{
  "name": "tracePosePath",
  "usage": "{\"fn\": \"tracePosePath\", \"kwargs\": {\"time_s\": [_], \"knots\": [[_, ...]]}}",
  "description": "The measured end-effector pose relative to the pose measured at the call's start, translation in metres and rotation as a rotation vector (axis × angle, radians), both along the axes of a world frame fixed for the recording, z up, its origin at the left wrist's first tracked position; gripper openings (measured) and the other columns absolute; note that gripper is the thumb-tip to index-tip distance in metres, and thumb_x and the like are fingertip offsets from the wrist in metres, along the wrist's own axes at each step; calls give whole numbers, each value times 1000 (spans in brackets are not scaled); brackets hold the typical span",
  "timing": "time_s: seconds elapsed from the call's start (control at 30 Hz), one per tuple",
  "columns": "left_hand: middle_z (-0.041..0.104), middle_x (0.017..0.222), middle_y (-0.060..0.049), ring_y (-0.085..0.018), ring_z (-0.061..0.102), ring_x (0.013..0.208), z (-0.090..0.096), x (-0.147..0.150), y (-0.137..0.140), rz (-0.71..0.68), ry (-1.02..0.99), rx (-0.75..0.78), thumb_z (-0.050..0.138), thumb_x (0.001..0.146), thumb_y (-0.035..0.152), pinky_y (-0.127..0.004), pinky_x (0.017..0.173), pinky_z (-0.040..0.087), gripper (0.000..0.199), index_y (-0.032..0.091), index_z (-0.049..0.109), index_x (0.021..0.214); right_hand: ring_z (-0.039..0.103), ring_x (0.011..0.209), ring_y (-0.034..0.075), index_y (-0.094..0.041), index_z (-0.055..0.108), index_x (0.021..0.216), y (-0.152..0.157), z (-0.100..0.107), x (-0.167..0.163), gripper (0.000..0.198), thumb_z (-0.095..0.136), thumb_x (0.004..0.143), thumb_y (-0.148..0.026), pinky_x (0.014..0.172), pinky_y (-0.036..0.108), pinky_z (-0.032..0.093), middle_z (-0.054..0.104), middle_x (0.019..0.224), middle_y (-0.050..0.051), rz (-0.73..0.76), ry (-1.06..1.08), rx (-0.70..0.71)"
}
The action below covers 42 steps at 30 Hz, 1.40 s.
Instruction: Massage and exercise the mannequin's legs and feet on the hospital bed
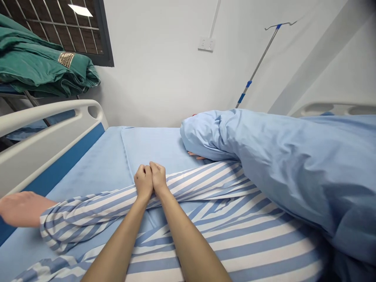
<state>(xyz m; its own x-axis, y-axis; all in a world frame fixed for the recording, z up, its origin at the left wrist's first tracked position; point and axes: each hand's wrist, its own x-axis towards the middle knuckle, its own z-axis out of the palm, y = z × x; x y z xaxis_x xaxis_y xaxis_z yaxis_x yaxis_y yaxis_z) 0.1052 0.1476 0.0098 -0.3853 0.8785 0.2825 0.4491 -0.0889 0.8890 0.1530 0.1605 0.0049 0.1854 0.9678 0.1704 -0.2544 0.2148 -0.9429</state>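
My left hand (143, 180) and my right hand (158, 177) are side by side and touching, over the middle of a striped trouser leg (202, 182). Both are closed, with the fingers curled in. Whether they hold any cloth is hidden. The blue-and-white leg lies across the bed, and a bare foot (28, 209) sticks out of its cuff on the left. A second striped leg (249, 243) is nearer to me, beneath my forearms. A light-blue quilt (282, 156) covers the upper part of the lying figure, with a few fingertips (196, 156) showing under its edge.
A bed end board (53, 141) stands at the left, and a light-blue sheet (100, 164) covers the mattress. Behind it are folded green cloth (44, 62) and a barred window (58, 23). A drip stand (258, 64) and a wall socket (206, 44) are at the back.
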Motion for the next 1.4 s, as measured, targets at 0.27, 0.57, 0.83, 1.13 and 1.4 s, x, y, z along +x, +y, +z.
{"fn": "tracePosePath", "kwargs": {"time_s": [0.27,0.57,0.83,1.13,1.4], "knots": [[39,50,5,-11,32,49,-3,-1,1,-43,52,3,34,83,27,-24,53,23,28,21,33,55,31,49,9,-19,36,46,-4,20,14,33,42,76,-34,47,23,24,34,44,-6,-37,-479,-33],[42,50,4,-11,35,52,-4,4,-1,-72,172,-30,38,80,28,-24,53,21,28,20,35,53,30,48,9,-19,38,47,-6,9,45,37,38,82,-33,51,24,19,36,45,-5,-91,-842,127],[41,49,4,-10,34,51,-5,6,1,-86,211,-16,37,79,29,-24,53,24,30,20,35,51,33,49,9,-19,40,48,-2,1,48,38,36,83,-36,49,23,22,36,46,-5,-42,-724,118],[42,45,3,-11,38,49,14,16,9,-181,200,-115,40,74,32,-24,50,25,30,19,46,47,29,46,7,-19,36,47,4,6,57,37,41,78,-40,46,21,24,32,44,-7,62,-318,59],[39,47,4,-9,35,49,14,45,15,-96,91,44,38,76,28,-24,50,24,28,19,36,50,22,42,6,-21,29,51,6,7,64,34,46,74,-39,41,21,21,24,44,-8,51,-22,-43]]}}
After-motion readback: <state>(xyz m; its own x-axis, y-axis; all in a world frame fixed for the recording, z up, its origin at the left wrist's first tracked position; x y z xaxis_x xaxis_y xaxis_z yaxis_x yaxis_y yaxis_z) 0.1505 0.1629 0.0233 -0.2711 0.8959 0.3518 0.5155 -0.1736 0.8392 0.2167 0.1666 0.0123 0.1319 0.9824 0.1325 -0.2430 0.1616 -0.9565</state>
